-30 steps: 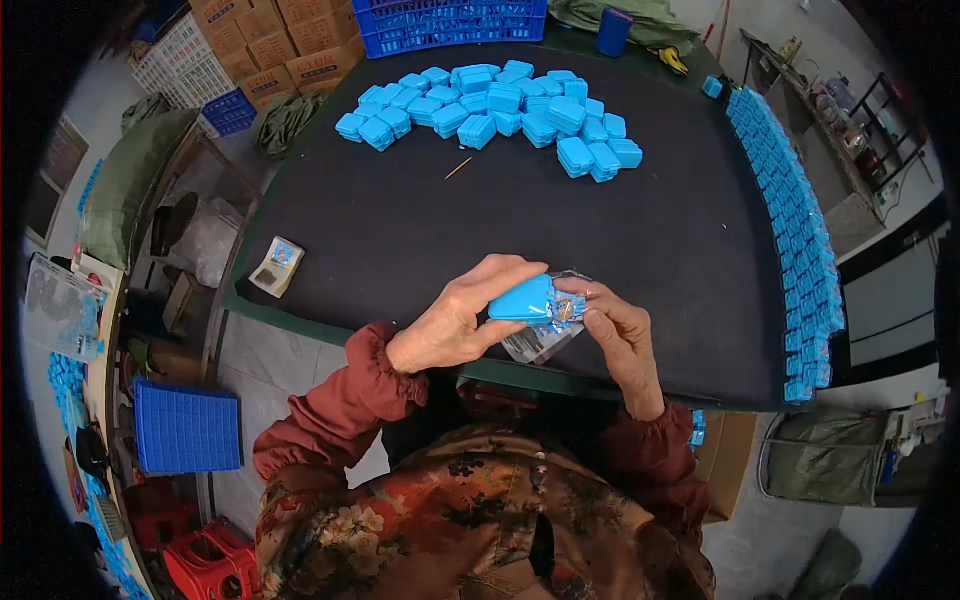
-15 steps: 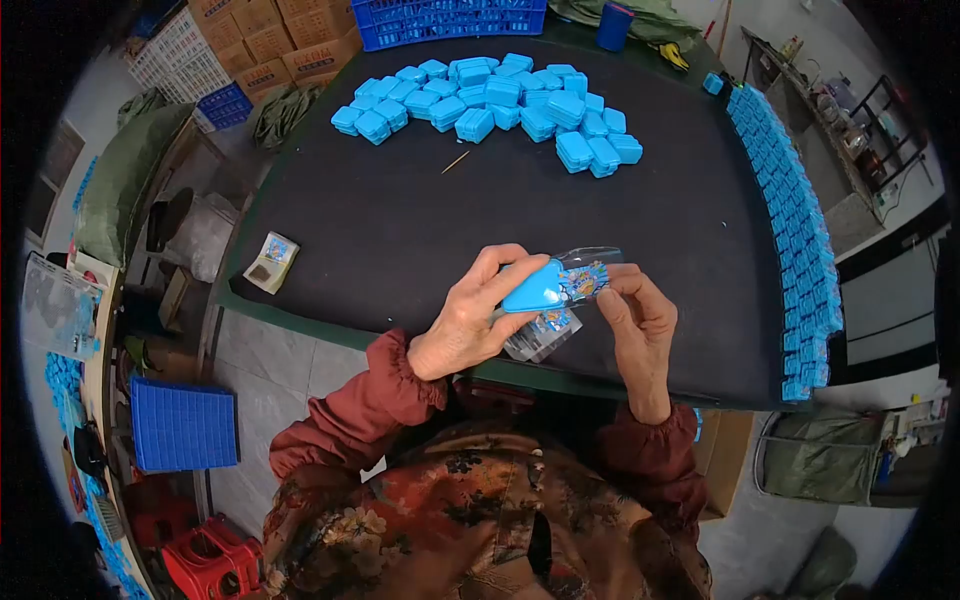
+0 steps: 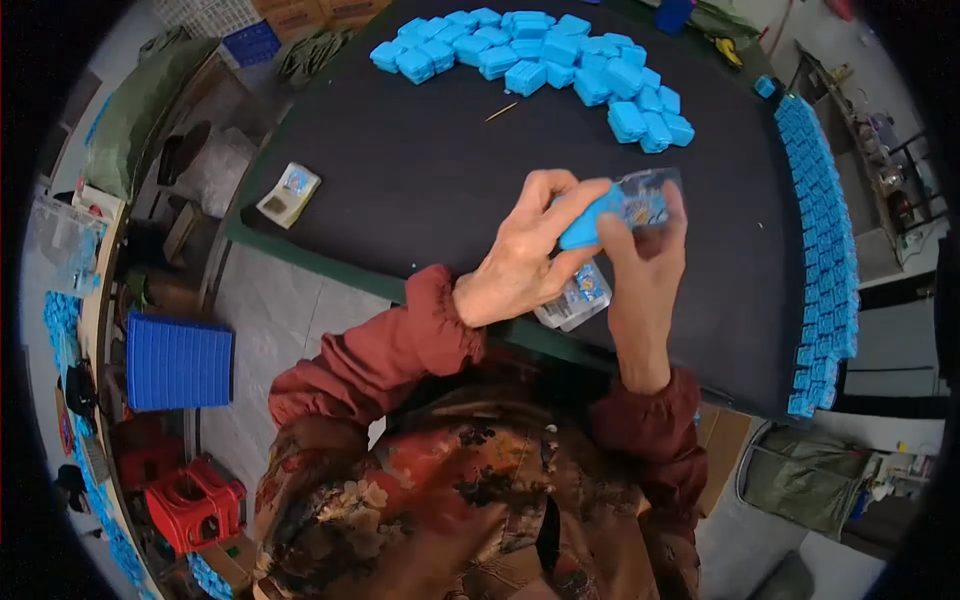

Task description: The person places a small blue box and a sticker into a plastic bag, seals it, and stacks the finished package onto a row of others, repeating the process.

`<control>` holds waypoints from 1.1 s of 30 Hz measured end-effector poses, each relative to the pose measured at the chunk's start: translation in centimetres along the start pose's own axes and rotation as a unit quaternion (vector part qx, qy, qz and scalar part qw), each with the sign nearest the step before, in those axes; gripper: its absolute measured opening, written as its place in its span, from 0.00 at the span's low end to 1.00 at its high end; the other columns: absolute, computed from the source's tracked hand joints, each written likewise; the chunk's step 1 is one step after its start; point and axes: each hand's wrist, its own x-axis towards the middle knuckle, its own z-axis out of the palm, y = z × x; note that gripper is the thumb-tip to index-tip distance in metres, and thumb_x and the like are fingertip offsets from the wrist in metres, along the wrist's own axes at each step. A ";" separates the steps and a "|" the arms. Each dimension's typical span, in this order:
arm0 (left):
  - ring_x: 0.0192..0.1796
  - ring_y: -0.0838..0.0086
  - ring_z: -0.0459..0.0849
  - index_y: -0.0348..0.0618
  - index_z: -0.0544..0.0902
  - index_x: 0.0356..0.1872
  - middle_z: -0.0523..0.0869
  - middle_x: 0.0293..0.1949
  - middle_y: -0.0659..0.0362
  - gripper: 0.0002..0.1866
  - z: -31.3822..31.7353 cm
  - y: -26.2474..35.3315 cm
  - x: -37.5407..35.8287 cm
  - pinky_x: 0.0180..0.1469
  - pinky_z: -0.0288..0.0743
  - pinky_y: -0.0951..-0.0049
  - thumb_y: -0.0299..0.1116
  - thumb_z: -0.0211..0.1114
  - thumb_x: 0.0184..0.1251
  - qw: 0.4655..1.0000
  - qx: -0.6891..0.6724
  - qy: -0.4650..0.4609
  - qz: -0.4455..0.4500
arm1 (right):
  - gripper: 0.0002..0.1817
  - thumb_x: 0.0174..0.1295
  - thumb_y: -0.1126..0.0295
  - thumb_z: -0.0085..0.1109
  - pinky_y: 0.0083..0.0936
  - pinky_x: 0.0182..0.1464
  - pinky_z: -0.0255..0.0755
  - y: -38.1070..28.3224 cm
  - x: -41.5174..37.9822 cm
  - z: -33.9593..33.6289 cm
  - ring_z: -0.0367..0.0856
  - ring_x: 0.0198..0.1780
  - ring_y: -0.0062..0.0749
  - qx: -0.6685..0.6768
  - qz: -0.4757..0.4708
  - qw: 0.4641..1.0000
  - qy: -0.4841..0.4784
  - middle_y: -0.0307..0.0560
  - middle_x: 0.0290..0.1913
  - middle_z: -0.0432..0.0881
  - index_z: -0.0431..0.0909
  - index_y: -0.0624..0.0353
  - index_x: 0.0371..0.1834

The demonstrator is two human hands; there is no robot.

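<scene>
Near the middle of the frame, slightly right, both hands meet over the dark table [image 3: 400,190]. The left hand [image 3: 525,260] pinches a small blue box [image 3: 590,218] between thumb and fingers, its end pushed into a clear printed bag [image 3: 645,198] gripped by the right hand [image 3: 645,265]. More such bags [image 3: 578,298] lie just below the left hand. A pile of blue boxes [image 3: 540,55] sits at the top, and a row of packed boxes [image 3: 825,230] lines the right edge.

Hidden and cut-off parts

Blue box [image 3: 590,218] mostly covered by left hand [image 3: 525,255] and right hand [image 3: 645,265]; print on clear bag [image 3: 648,198] too small to read; pile of boxes [image 3: 540,45] cut by top edge.
</scene>
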 end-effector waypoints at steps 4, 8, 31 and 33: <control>0.52 0.64 0.73 0.44 0.69 0.60 0.71 0.51 0.53 0.33 -2.6 -3.6 1.7 0.48 0.71 0.67 0.28 0.71 0.50 0.995 -0.005 -0.101 -0.007 | 0.42 0.52 0.75 0.67 0.25 0.46 0.72 2.0 3.7 0.0 0.75 0.47 0.29 -0.054 -0.125 0.990 -0.028 0.55 0.52 0.73 0.49 0.68 0.67; 0.52 0.67 0.74 0.47 0.71 0.60 0.74 0.51 0.56 0.32 -6.6 -7.8 3.0 0.46 0.73 0.71 0.41 0.71 0.54 0.981 0.084 -0.168 -0.037 | 0.35 0.50 0.75 0.68 0.23 0.43 0.73 5.8 7.9 -3.1 0.78 0.42 0.29 -0.195 -0.163 0.965 -0.065 0.53 0.46 0.78 0.61 0.68 0.61; 0.40 0.79 0.74 0.43 0.79 0.48 0.77 0.43 0.63 0.23 0.2 -11.8 3.3 0.41 0.71 0.77 0.31 0.74 0.48 0.894 -0.202 -0.304 -0.260 | 0.31 0.40 0.66 0.72 0.35 0.57 0.63 10.0 7.5 -6.6 0.66 0.59 0.41 -0.213 -0.054 0.966 -0.135 0.47 0.52 0.74 0.73 0.56 0.51; 0.40 0.79 0.74 0.43 0.79 0.48 0.78 0.43 0.63 0.23 0.0 -12.3 3.2 0.42 0.71 0.77 0.31 0.74 0.47 0.901 -0.195 -0.313 -0.231 | 0.29 0.40 0.70 0.72 0.29 0.55 0.66 10.3 7.4 -6.7 0.72 0.54 0.36 -0.271 -0.161 0.935 -0.164 0.51 0.54 0.73 0.74 0.60 0.49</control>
